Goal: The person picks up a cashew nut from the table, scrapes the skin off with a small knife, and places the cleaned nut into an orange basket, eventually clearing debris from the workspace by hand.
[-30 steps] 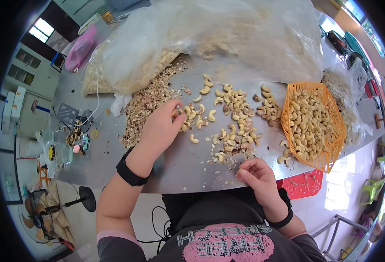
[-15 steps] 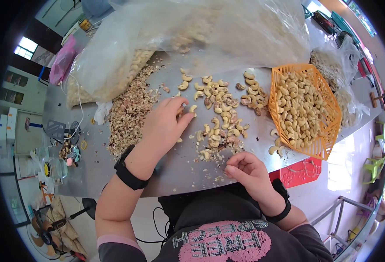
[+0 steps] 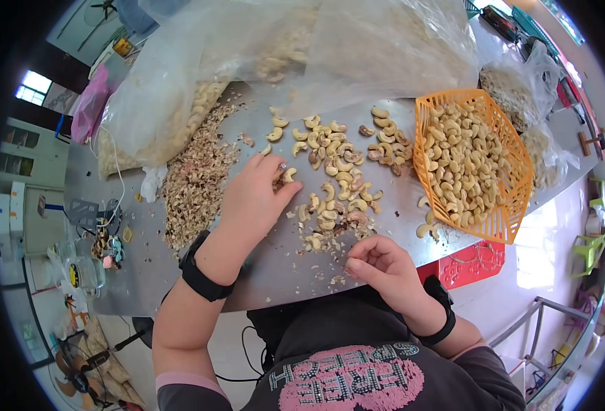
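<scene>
Left hand (image 3: 251, 195) pinching a cashew (image 3: 288, 175), right hand (image 3: 388, 272) curled, contents unclear, I have a well-filled basket (image 3: 511, 211), with loose cashews (image 3: 344, 166) on the table (image 3: 264, 264) seemingly left.

Two hands (image 3: 251, 200) (image 3: 386, 274), two black wristbands (image 3: 198, 275) (image 3: 448, 315), one orange basket (image 3: 515, 179)

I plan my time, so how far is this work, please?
Perhaps partway. The orange basket holds many pale cashews, which look done. One cashew shows between finger and thumb of the left hand. Seemingly left: loose cashews, some brown-skinned. Bagged nuts: unclear.
</scene>
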### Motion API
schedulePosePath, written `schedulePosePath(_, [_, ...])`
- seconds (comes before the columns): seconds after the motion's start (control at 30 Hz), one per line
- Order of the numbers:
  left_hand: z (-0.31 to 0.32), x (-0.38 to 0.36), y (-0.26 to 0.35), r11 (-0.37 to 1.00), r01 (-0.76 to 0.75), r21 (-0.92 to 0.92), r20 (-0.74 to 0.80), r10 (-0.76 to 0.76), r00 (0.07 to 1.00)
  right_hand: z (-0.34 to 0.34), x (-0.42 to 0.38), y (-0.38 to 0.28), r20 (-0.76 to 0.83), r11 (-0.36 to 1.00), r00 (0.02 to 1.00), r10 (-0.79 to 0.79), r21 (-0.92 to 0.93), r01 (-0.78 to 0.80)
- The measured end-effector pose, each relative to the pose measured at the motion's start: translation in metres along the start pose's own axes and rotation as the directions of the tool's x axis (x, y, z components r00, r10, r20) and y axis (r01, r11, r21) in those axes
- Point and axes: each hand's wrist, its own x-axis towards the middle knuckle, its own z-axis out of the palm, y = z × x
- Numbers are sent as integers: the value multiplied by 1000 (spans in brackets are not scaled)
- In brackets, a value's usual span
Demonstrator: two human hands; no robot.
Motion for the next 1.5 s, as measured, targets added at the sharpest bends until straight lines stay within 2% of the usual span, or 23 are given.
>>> schedulePosePath(0.1, [-2,-2,-1,996,24,-87,28,-22,999,-1,0,0,6,1000,1000,0,9,0])
schedulePosePath(0.17, [-5,-6,1,960,119,-253,103,-95,990,-1,-1,1,4,1000,1000,3,13,-3])
schedulePosePath(0.2, [-7,-9,4,960,119,-253,109,-94,990,-1,-1,1,6,1000,1000,0,10,0])
schedulePosePath(0.27, [-15,-16,13,843,225,-488,208,-138,968,0,-1,1,6,1000,1000,0,9,0])
schedulePosePath(0.37, [-29,-28,32,805,255,-536,296,-104,950,3,-1,-1,13,1000,1000,1,6,-1])
schedulePosePath(0.5, [-32,-43,49,808,233,-541,352,-34,935,9,-4,0,37,999,998,-52,-12,53])
schedulePosePath(0.57, [-29,-50,51,802,137,-582,343,90,935,13,-6,-2,45,998,997,-65,-3,66])
schedulePosePath(0.6, [-29,-52,53,799,142,-585,351,90,932,17,-7,-7,49,995,995,-87,42,85])
schedulePosePath(0.67, [-28,-56,55,802,21,-596,315,210,926,19,-10,-13,49,991,993,-106,87,101])
schedulePosePath(0.7, [-27,-57,54,800,26,-599,320,210,924,19,-11,-15,74,991,993,-94,98,86])
schedulePosePath(0.77, [-23,-59,54,738,-69,-671,238,303,923,17,-13,-16,98,992,992,-79,106,68])
schedulePosePath(0.93, [-22,-63,52,705,-33,-709,262,306,915,15,-17,-15,192,994,978,-77,95,59])
schedulePosePath(1.07, [-31,-65,59,751,49,-658,347,245,905,12,-19,-17,156,993,986,-67,103,51])
schedulePosePath(1.1, [-30,-67,59,749,51,-661,350,247,903,11,-18,-16,137,990,984,-114,96,102])
schedulePosePath(1.17, [-27,-70,59,784,-98,-612,213,283,935,11,-19,-16,113,985,981,-160,86,151])
schedulePosePath(1.2, [-25,-72,60,783,-96,-615,214,284,935,12,-20,-17,87,986,984,-158,74,152])
schedulePosePath(1.27, [-20,-76,61,791,-213,-573,143,352,925,12,-20,-17,59,987,986,-154,62,150])
schedulePosePath(1.33, [-17,-81,59,788,-211,-579,136,348,927,12,-18,-14,49,973,972,-228,49,226])
schedulePosePath(1.5, [-17,-83,63,810,-268,-521,108,375,921,13,-18,-16,45,958,957,-286,13,286])
